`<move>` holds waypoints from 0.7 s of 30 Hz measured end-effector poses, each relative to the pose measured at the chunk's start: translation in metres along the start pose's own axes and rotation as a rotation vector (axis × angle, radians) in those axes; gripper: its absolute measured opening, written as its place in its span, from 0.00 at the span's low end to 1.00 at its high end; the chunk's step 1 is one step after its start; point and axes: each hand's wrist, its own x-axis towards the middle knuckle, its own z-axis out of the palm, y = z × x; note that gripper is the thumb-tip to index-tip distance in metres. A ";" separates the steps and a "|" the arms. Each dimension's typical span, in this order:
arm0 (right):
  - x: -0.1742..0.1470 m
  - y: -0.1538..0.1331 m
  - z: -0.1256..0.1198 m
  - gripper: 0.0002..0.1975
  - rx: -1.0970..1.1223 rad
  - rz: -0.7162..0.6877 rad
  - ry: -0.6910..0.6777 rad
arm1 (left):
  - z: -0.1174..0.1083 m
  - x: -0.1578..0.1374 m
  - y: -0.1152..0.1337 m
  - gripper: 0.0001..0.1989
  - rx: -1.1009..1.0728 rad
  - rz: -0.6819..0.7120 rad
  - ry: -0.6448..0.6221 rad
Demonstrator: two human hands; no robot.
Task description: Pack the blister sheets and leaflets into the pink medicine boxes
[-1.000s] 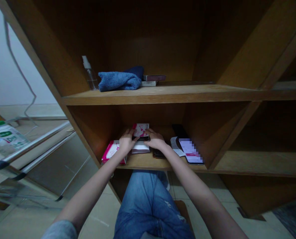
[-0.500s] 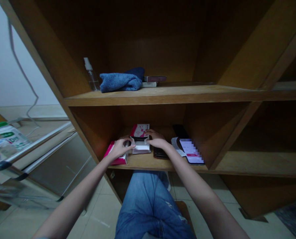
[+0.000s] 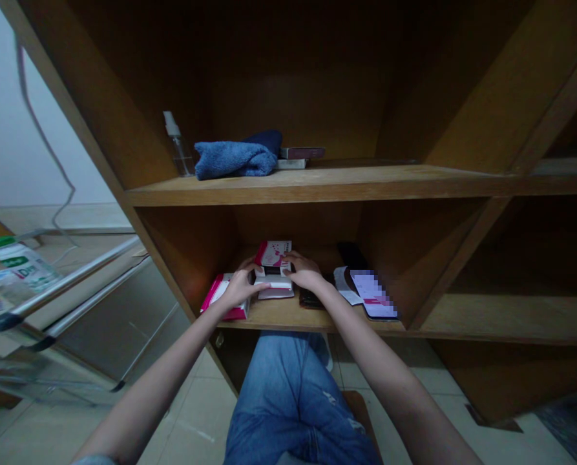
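On the lower shelf stands a small pink-and-white cardboard box [image 3: 274, 253], its top flap raised toward the back and its white inside facing me. My left hand [image 3: 241, 285] grips the left side of this box, with the thumb stretched along its front. On the opposite side, my right hand [image 3: 305, 271] is closed at the box's right edge, its fingertips by the opening. What lies inside the box cannot be made out. A second pink-and-white box [image 3: 230, 312] lies under and beside my left wrist. Partly behind my right wrist is a dark wallet-like item [image 3: 310, 299].
Right of my hands lie a lit phone [image 3: 373, 294], a white paper slip [image 3: 345, 285] and a black object [image 3: 351, 254]. The shelf above [image 3: 317, 184] holds a spray bottle [image 3: 180, 148], a blue towel [image 3: 237, 158] and flat boxes [image 3: 302, 154]. A metal-framed rack [image 3: 99, 310] stands at left.
My left hand has shifted slightly forward along the box, its thumb now lying across the front. The white front flap looks folded further in. My right hand has barely moved.
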 end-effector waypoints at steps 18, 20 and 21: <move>-0.003 0.005 -0.002 0.16 0.101 -0.021 0.002 | 0.025 0.033 -0.005 0.30 -0.489 -0.192 0.264; -0.003 0.005 -0.001 0.15 0.108 -0.015 0.010 | 0.025 0.036 -0.005 0.32 -0.491 -0.196 0.232; -0.003 0.005 -0.001 0.15 0.110 -0.011 0.012 | 0.025 0.038 -0.005 0.33 -0.494 -0.200 0.218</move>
